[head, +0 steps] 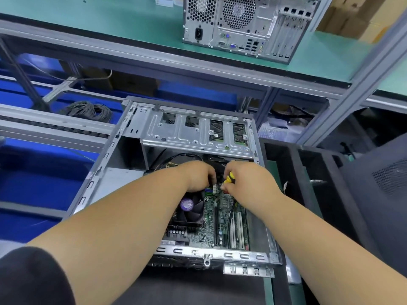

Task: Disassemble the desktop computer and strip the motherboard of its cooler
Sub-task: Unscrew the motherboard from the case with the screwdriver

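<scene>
An open desktop case [123,172] lies on its side in front of me. The green motherboard [211,227] is inside it, with a black cooler fan [189,211] bearing a purple label. My left hand [196,176] reaches in just above the fan, its fingers curled over the connectors at the board's far edge. What it grips is hidden. My right hand [248,183] sits beside it, closed around a yellow and black screwdriver [229,178]. The tool's tip is hidden between both hands.
A metal drive cage [193,133] spans the far end of the case. A second computer tower [246,25] stands on the green upper shelf. A coil of grey cable [88,111] lies at the left on the blue shelf. A black chair back [378,183] is at the right.
</scene>
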